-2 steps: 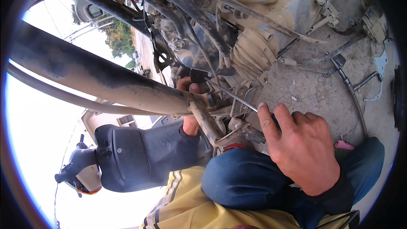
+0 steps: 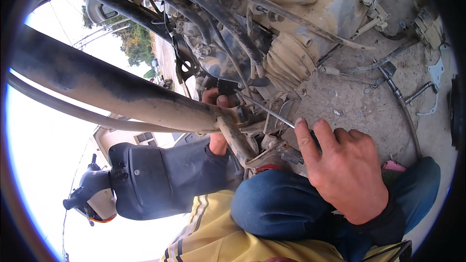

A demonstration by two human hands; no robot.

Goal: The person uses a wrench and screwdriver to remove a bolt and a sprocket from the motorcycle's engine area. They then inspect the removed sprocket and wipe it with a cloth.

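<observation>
While grasping a slim metal-shafted tool (image 2: 275,115) in the curled fingers of the right hand (image 2: 347,170), pointing its shaft up and left toward dusty machine parts (image 2: 223,65), just below a ribbed tan piece (image 2: 290,60). Holding the left hand (image 2: 222,101) up beyond a thick dusty tube (image 2: 121,87), bending fingers close to the tool's far end, though cannot tell whether clasping anything there. Bending a blue-trousered knee (image 2: 279,204) near the right hand.
</observation>
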